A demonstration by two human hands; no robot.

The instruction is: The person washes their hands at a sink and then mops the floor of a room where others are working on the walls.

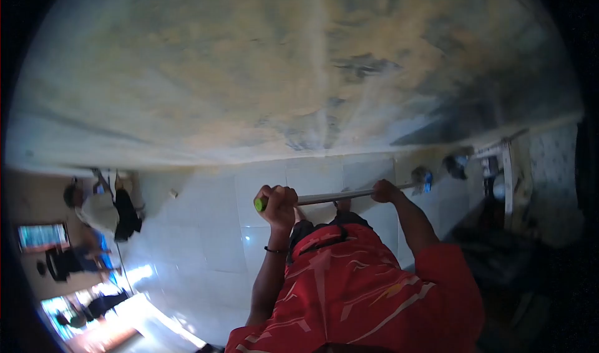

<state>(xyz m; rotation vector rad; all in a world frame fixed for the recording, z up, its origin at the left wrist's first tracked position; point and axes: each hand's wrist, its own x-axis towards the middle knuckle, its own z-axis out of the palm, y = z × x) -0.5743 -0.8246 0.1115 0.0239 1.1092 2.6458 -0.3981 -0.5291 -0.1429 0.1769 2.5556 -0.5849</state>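
Observation:
A thin pale pole [334, 196] with a green end cap [261, 204] lies across the front of my body, nearly level. My left hand [276, 205] is wrapped round it close to the green cap. Farther along, my right hand [386, 191] is closed on the same pole. Beyond the right hand, the pole runs toward a small blue and grey object [423, 179]; whether that is the pole's head, I cannot make out. A stained wall [299, 72] with yellowish and grey patches and peeling spots rises in front of me.
Pale floor tiles [206, 240] lie around my feet. A person in a light top [100, 212] is by the wall at far left, and more people are near the bright opening. A dark rounded object [456, 166] and a white-framed shelf [507, 178] stand at right.

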